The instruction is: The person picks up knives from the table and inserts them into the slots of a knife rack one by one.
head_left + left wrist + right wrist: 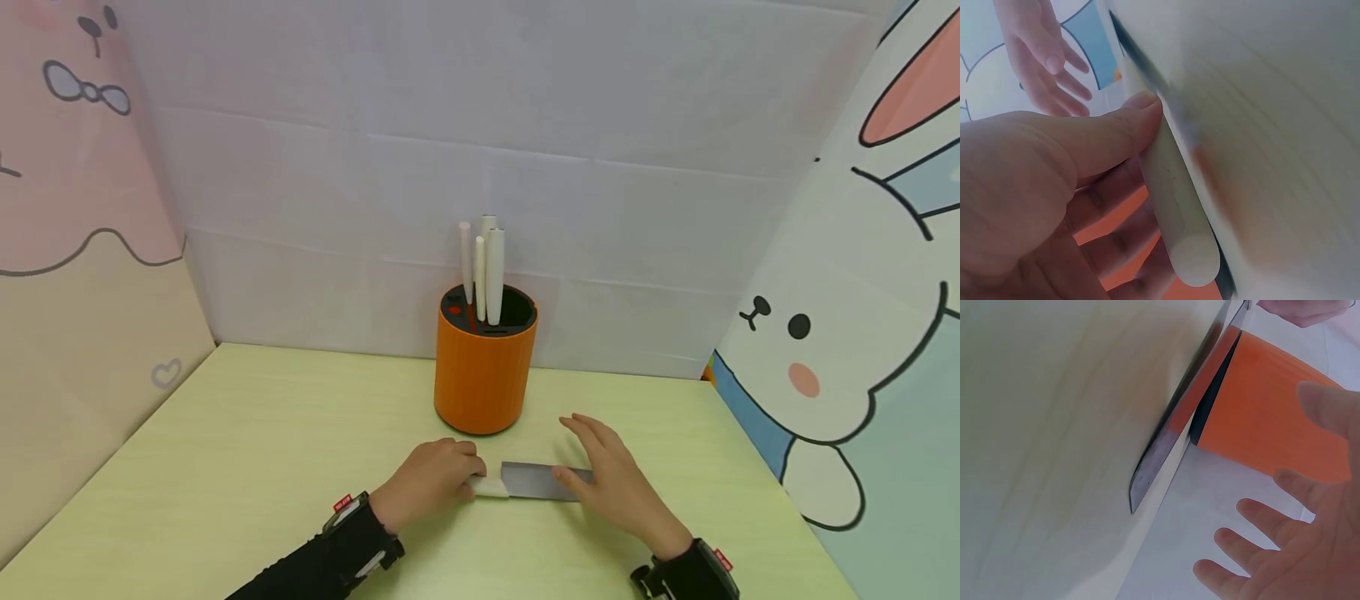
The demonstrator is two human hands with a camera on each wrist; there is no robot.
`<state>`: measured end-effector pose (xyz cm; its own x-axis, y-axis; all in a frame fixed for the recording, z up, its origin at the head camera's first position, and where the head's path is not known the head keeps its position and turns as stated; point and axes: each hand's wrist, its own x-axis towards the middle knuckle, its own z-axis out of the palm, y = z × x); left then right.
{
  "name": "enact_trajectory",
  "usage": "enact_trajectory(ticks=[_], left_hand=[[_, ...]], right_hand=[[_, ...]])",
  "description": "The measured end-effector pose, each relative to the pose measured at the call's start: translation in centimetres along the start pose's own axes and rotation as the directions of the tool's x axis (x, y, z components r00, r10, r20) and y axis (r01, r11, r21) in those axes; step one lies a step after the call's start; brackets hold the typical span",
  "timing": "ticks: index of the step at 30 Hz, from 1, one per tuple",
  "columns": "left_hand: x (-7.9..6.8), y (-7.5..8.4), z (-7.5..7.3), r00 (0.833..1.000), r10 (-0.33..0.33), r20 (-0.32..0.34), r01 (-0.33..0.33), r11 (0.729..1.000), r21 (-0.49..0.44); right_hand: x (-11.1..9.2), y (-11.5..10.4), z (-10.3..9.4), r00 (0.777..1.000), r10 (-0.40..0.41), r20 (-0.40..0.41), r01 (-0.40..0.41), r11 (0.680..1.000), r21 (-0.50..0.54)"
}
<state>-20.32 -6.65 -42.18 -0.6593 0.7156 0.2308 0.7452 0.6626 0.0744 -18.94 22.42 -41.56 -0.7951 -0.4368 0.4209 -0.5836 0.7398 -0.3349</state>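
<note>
My left hand (435,481) grips a kitchen knife by its pale handle (491,487), low over the table. In the left wrist view the thumb lies on the handle (1175,194) and the other fingers curve along its far side. The broad grey blade (531,481), shaped like a cleaver's, points right. My right hand (617,487) hovers by the blade's far end with spread fingers and covers its tip in the head view. From the right wrist, the blade (1163,447) shows close above the tabletop, apart from that hand's fingers.
An orange knife block (483,375) with a black top stands just behind the knife. Several white-handled utensils (495,275) stick up from it. The pale wooden table (262,442) meets a white sheet (337,208) at the back, with printed cartoon panels on both sides.
</note>
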Motion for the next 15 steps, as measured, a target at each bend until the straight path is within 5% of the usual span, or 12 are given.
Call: enact_trajectory(ticks=[15], left_hand=[[0.55,0.51,0.51,0.999,-0.026,0.03,0.028,0.997,-0.074]], right_hand=[[-0.09,0.02,0.13,1.0,-0.018,-0.021,0.018,1.0,-0.003]])
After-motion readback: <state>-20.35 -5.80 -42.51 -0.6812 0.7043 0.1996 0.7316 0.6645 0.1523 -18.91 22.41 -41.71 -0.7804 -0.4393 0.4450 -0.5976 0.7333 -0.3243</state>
